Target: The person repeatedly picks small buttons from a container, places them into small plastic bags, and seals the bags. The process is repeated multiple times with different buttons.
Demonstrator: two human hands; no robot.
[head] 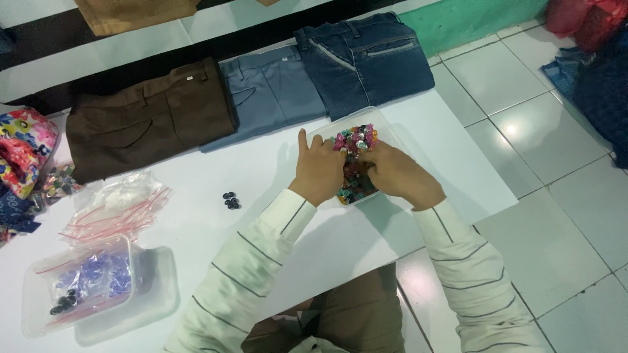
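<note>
Head view: we look down on our two hands, both sunk in a clear plastic box (pixel 386 134) of mixed coloured buttons (pixel 355 139).
Left hand fingers: our left hand (pixel 318 168) rests on the box's left edge, index finger stretched straight up along the rim, the others curled down into the buttons; we cannot tell whether they pinch one.
Right hand fingers: our right hand (pixel 399 173) lies over the box's right side, fingers bent inward into the heap, tips hidden, so its hold cannot be told.
Button box: near the right edge of the white table (pixel 196 222), just below the folded jeans.
Loose buttons: a small dark cluster (pixel 230 200) lies on the table, left of our left hand and apart from it.
Folded trousers: brown (pixel 150 117), grey-blue (pixel 268 91) and dark denim (pixel 363 55) side by side along the far edge.
Bags: crumpled clear zip bags (pixel 118 206) at the left.
Second tub: a clear tub (pixel 78 284) with bluish and black buttons, at the near left corner.
Floor: white tiles (pixel 543 170) to the right.
</note>
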